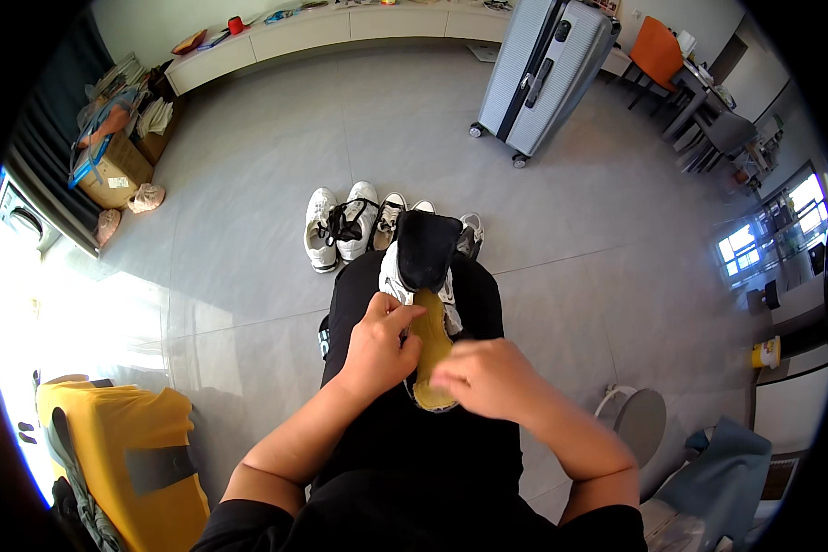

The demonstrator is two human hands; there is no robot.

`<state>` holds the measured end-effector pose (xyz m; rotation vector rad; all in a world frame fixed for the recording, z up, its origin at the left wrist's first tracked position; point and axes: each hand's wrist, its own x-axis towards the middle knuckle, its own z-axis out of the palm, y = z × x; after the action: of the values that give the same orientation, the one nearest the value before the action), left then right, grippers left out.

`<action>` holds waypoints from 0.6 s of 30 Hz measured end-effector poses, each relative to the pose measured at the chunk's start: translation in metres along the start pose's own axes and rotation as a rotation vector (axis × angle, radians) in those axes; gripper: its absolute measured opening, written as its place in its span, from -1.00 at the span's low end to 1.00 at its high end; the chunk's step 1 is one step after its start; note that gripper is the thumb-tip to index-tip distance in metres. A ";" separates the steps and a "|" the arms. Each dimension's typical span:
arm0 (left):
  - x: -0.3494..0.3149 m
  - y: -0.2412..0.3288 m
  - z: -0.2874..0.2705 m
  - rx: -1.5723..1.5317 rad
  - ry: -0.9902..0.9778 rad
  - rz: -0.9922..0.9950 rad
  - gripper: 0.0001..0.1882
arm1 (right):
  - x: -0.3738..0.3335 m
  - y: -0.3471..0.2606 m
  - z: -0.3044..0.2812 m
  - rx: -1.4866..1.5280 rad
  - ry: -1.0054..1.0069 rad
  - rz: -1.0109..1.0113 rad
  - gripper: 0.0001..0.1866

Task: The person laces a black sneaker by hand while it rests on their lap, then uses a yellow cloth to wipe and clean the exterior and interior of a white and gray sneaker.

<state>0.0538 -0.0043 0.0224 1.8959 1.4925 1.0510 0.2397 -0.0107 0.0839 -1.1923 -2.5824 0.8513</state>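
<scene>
A white and black sneaker [391, 276] rests on my lap, its toe pointing away from me. Its black tongue [428, 250] is folded forward over the toe. A yellow inner sole [427, 333] shows along the length of the shoe's opening. My left hand [379, 345] is at the shoe's left edge, with fingers bent and closed on the rim. My right hand [492, 377] lies over the right side near the heel. Motion smears its fingertips, so what they hold, if anything, cannot be made out.
White sneakers [320, 230] and several other shoes line the floor ahead. Beyond stands a grey suitcase [547, 78]. A round grey stool [639, 425] is at right, and a yellow cloth-covered seat [124, 460] at left. Cardboard boxes [118, 170] stand far left.
</scene>
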 end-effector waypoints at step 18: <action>0.010 -0.008 -0.007 -0.149 0.025 0.008 -0.64 | 0.018 0.020 0.029 -0.036 -0.260 -0.091 -0.57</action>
<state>0.0445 0.0067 0.0230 1.7929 1.3801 1.1604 0.2293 0.0005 0.0471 -1.0239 -2.8429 1.0046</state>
